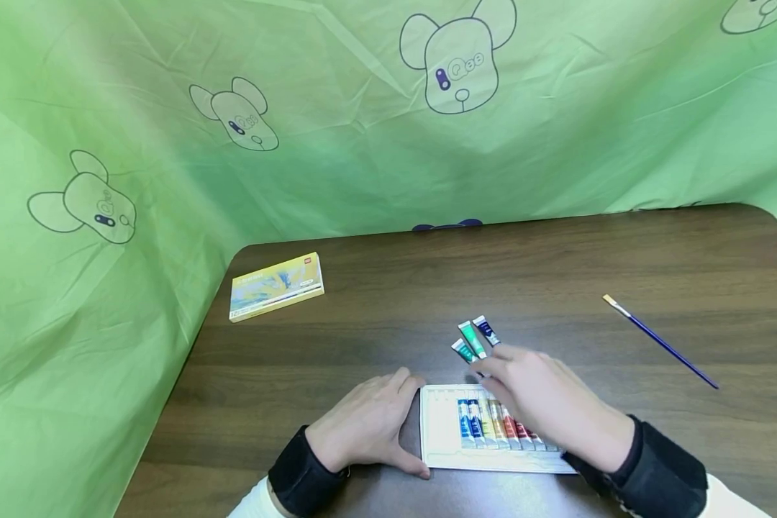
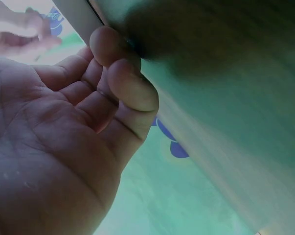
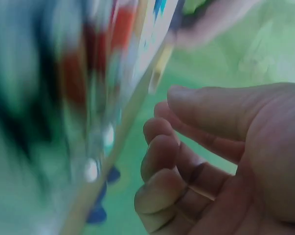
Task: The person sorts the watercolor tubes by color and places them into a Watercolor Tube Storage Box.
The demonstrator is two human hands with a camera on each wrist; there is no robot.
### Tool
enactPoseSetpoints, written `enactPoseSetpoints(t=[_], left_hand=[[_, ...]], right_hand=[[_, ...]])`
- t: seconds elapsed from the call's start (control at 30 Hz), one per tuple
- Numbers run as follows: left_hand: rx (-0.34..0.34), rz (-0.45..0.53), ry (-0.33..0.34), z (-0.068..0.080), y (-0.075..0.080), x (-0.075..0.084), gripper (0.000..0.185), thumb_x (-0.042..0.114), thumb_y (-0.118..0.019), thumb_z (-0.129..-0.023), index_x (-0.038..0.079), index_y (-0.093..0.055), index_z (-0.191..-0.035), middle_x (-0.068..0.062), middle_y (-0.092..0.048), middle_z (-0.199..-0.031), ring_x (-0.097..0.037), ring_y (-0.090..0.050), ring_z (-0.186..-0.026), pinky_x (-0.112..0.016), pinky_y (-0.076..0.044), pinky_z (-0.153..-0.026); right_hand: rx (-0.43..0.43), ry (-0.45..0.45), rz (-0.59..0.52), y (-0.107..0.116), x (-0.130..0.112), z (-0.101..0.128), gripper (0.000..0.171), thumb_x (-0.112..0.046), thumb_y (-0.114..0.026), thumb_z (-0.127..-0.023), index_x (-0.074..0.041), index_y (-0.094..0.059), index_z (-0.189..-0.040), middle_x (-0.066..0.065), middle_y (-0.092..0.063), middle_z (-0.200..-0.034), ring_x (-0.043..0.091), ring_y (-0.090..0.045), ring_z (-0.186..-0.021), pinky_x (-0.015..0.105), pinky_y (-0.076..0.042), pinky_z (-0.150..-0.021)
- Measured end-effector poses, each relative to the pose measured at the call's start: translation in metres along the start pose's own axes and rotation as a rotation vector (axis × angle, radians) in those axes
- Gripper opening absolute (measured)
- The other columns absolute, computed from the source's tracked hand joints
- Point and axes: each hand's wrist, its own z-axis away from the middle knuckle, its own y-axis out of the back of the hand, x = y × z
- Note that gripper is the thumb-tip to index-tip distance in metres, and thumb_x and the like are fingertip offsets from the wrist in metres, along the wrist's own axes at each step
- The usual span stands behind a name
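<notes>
A white plastic tray (image 1: 440,432) of paint tubes lies near the table's front. Blue, yellow, orange and red tubes (image 1: 492,424) stand side by side in it; the right part is covered by my right arm. My left hand (image 1: 375,421) holds the tray's left end, fingers at the back corner, thumb at the front corner. My right hand (image 1: 537,381) hovers over the tray's back edge. Its fingers (image 3: 159,156) are loosely bent with nothing between them. Beyond its fingertips lie loose tubes: a teal tube (image 1: 464,350), a green tube (image 1: 472,339) and a dark blue tube (image 1: 486,331).
A yellow and blue flat box (image 1: 276,286) lies at the table's back left. Off to the right rests a blue-handled paintbrush (image 1: 660,342). A green curtain (image 1: 337,144) with printed cartoon heads hangs along the back and left edges of the brown wooden table (image 1: 375,309).
</notes>
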Motion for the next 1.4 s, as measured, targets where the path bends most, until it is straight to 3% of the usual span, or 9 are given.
enactPoseSetpoints(t=[0.17,0.37,0.53,0.7,1.4], left_hand=[[-0.001,-0.006,0.003,0.0,0.0,0.0,0.1,0.077,-0.084,-0.068,0.014,-0.056,-0.14,0.005,-0.058,-0.11,-0.005,-0.05,-0.092,-0.025,-0.052,-0.09],[-0.014,0.013,0.005,0.0,0.0,0.002,0.1,0.076,-0.085,-0.068,0.014,-0.055,-0.14,0.006,-0.058,-0.111,-0.005,-0.05,-0.093,-0.025,-0.051,-0.091],[-0.019,0.016,0.008,0.0,0.0,0.003,0.1,0.076,-0.085,-0.069,0.014,-0.054,-0.141,0.006,-0.058,-0.113,-0.006,-0.051,-0.095,-0.025,-0.052,-0.093],[-0.007,0.005,0.0,0.0,0.0,0.001,0.101,0.077,-0.084,-0.069,0.014,-0.054,-0.142,0.006,-0.058,-0.114,-0.006,-0.052,-0.097,-0.027,-0.052,-0.095],[-0.005,-0.005,0.001,0.0,-0.001,-0.001,0.101,0.077,-0.084,-0.069,0.014,-0.054,-0.142,0.005,-0.058,-0.114,-0.005,-0.052,-0.095,-0.026,-0.052,-0.093]], right_hand=[[-0.013,-0.015,0.034,0.018,0.023,-0.012,0.021,-0.014,-0.082,-0.091,-0.012,-0.08,-0.112,-0.009,-0.062,-0.086,0.001,-0.05,-0.07,0.025,-0.048,-0.06],[-0.058,0.008,0.087,0.024,0.051,-0.024,0.02,-0.011,-0.081,-0.091,-0.011,-0.078,-0.11,-0.001,-0.067,-0.095,0.014,-0.062,-0.082,0.039,-0.055,-0.07],[-0.07,0.072,0.065,0.018,0.065,-0.026,0.026,-0.002,-0.079,-0.09,-0.015,-0.08,-0.113,0.0,-0.067,-0.104,0.018,-0.065,-0.092,0.04,-0.055,-0.075],[-0.06,0.116,0.047,0.013,0.07,-0.027,0.035,0.004,-0.074,-0.091,-0.021,-0.081,-0.114,-0.001,-0.067,-0.11,0.018,-0.063,-0.097,0.04,-0.054,-0.078],[-0.034,0.056,0.046,0.011,0.076,-0.03,0.024,-0.003,-0.082,-0.087,-0.02,-0.082,-0.104,-0.005,-0.063,-0.096,0.014,-0.059,-0.086,0.033,-0.048,-0.067]])
